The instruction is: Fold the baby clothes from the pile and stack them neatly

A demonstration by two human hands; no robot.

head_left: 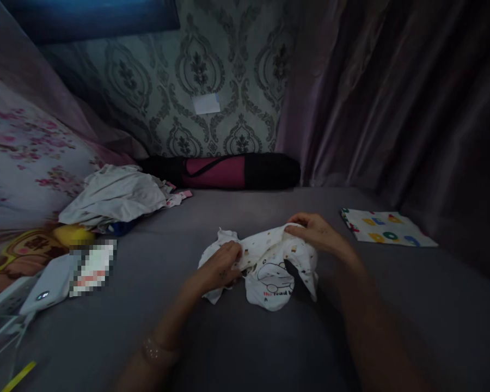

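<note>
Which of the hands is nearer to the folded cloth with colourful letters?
Right. The right hand is to the left of the folded cloth, apart from it, at the white clothing. The left hand is farther left, at the clothing's other side.

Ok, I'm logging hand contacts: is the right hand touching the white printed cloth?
Touching. The head view shows the right hand with its thumb laid over the upper edge of the white printed cloth.

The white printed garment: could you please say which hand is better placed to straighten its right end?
Probably the right hand: its fingers hold the white printed garment near that end, while the left hand is nearer the other.
</note>
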